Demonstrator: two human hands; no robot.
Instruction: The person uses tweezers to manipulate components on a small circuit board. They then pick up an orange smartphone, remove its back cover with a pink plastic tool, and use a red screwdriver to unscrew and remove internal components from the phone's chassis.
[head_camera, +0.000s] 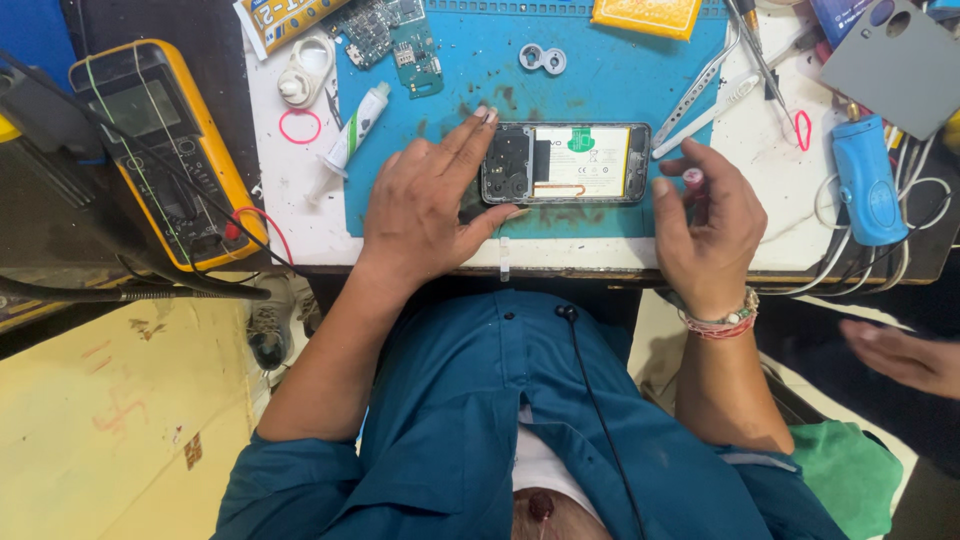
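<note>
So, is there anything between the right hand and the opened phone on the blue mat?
Nothing visible. The right hand sits just beside the right end of the opened phone, with only bare blue mat between them. The left hand already touches the phone's left end.

— Where is the opened phone (565, 163)?
— On the mat (610, 75), between the left hand (425, 205) and right hand (705, 225).
— And around it?
— Multimeter (160, 150) far left, glue tube (352, 130) left, tweezers (700, 85) right, circuit board (395, 40) behind.

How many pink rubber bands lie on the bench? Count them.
2: one pink rubber band left of the blue mat, another band right of it. More may be hidden.
</note>
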